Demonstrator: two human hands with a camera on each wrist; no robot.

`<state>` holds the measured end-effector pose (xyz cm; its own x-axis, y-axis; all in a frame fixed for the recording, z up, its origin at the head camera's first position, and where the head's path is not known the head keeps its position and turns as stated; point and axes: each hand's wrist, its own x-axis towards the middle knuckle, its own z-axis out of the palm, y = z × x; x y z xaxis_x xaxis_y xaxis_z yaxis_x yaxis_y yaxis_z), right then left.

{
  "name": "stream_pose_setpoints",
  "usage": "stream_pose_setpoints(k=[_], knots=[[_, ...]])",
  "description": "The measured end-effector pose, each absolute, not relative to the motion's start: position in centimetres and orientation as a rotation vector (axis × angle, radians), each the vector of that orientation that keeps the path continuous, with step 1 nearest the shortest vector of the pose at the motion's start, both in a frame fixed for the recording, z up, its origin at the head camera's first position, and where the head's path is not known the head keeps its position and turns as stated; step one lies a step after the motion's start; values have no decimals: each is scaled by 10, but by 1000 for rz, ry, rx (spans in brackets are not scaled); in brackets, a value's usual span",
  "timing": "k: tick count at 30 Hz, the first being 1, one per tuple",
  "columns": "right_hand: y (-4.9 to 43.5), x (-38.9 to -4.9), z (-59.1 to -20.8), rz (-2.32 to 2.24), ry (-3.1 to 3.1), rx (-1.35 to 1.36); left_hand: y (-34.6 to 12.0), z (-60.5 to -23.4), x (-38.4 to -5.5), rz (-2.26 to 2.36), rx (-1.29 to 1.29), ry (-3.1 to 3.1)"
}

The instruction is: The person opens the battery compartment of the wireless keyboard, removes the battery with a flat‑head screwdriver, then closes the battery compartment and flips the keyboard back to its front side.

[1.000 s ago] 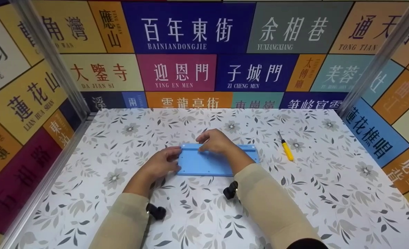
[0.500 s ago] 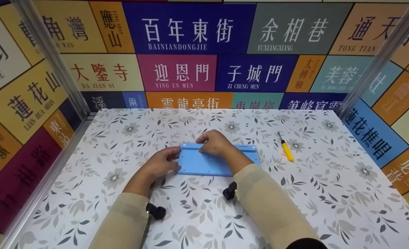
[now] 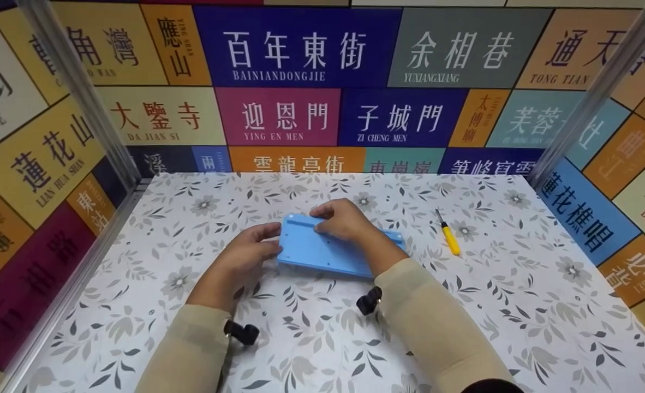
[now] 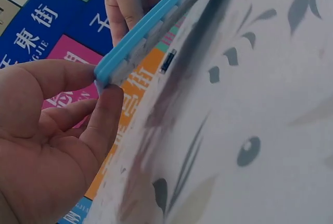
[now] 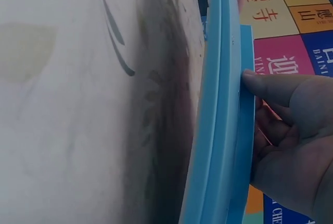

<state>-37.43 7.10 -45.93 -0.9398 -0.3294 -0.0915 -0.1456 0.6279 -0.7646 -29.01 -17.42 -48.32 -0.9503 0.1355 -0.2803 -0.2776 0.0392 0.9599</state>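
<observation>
A light blue keyboard [image 3: 305, 244] is held bottom side up, its raised bar along the far edge and small screw holes dotting the flat face. In the left wrist view pale keycaps [image 4: 136, 57] show along its underside. My left hand [image 3: 242, 261] pinches its left end between thumb and fingers. At the far edge, my right hand [image 3: 347, 222] grips the raised bar [image 5: 244, 114], thumb on the near side and fingers behind. The keyboard tilts, left end higher, and a shadow lies beneath it. My right forearm hides part of its right side.
A screwdriver [image 3: 450, 238] with a yellow handle lies to the right of the keyboard. In the left wrist view a small dark cylinder [image 4: 167, 61] is on the floral tabletop [image 3: 322, 338]. Walls with printed signs [image 3: 284, 115] stand behind and at both sides.
Both hands have raised the left end of the keyboard, which now slants down to the right. Before, it lay level. The screwdriver stays in place.
</observation>
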Motion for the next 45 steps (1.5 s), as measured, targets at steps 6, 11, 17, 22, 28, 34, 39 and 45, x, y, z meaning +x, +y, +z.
stream_pose_setpoints(k=[6, 11, 17, 22, 28, 34, 39, 45], knots=[[75, -368, -446, -1249, 2629, -359, -171, -465, -285, 2058, -106, 2017], [77, -363, -432, -1248, 2658, -363, -165, -449, -279, 2116, -83, 2022], [76, -352, -412, -1239, 2720, -435, -154, -430, -268, 2244, -48, 1962], [71, -341, -397, -1264, 2741, -496, -146, -421, -261, 2280, -22, 1980], [61, -332, -384, -1333, 2729, -521, -138, -411, -252, 2320, -30, 1995], [57, -329, -372, -1418, 2715, -564, -134, -400, -248, 2326, 6, 2017], [55, -329, -360, -1410, 2717, -586, -130, -389, -247, 2333, 67, 2026], [57, -331, -347, -1420, 2730, -548, -126, -375, -248, 2317, 88, 2046]])
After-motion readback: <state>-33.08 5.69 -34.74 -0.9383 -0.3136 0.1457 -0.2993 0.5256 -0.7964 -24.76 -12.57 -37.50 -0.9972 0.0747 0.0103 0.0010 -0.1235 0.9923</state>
